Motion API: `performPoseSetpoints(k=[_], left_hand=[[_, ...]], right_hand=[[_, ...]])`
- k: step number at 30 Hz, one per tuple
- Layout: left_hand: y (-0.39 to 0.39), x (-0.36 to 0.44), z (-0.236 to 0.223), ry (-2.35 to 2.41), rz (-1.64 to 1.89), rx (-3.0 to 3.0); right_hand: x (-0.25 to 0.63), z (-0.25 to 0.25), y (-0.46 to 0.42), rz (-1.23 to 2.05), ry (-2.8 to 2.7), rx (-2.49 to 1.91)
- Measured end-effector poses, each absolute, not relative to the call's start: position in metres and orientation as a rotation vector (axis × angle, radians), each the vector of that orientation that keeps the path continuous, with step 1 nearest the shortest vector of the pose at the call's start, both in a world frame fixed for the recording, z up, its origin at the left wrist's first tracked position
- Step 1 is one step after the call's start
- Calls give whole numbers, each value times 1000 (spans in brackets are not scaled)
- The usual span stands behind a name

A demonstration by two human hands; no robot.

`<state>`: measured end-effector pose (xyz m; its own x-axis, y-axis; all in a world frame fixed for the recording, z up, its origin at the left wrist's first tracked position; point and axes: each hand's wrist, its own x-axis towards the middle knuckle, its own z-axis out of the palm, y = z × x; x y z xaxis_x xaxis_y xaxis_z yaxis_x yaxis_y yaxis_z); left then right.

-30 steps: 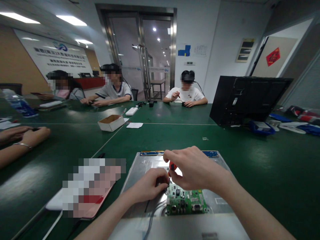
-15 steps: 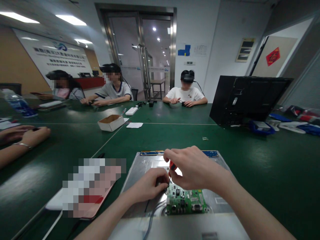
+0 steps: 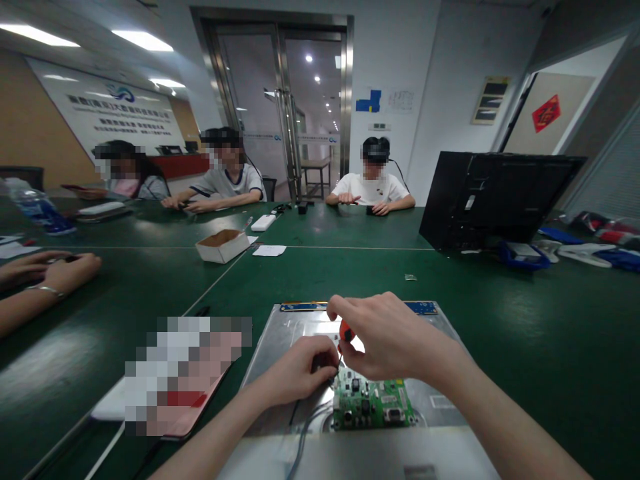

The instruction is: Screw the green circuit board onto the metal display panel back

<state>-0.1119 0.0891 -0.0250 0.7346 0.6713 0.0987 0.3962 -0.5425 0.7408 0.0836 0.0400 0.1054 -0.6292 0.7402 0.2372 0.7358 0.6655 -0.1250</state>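
A screwdriver [image 3: 347, 331] with a red and black handle is held upright in my right hand [image 3: 387, 337], its thin shaft pointing down at the upper left corner of a green circuit board [image 3: 373, 403]. My left hand [image 3: 307, 363] is closed, its fingertips pinched beside the shaft at that corner; what they hold, if anything, is hidden. Beneath both hands lies a flat silvery display panel [image 3: 270, 347], with a narrow blue board [image 3: 423, 307] along its far edge. Grey cables [image 3: 300, 440] run from the board's left side towards me.
Left of the panel lies a pink phone-like item [image 3: 200, 393], partly blurred. A small open box [image 3: 223, 247] and a paper slip [image 3: 269, 251] are farther out. A black monitor [image 3: 495, 200] stands at the right. Another person's hands [image 3: 65, 270] rest at the left; more people sit opposite.
The screwdriver's handle has turned slightly in my right hand, showing more red. My left hand stays in place.
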Motion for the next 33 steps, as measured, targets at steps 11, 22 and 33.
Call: performPoseSetpoints(k=[11, 22, 33], left_hand=[[88, -111, -24, 835, 478, 2250], [85, -110, -17, 807, 506, 2384], [84, -109, -18, 816, 488, 2427]], right_hand=[[82, 104, 42, -69, -2604, -1258], [83, 102, 46, -67, -2599, -1255], [83, 102, 45, -42, -2576, -1260]])
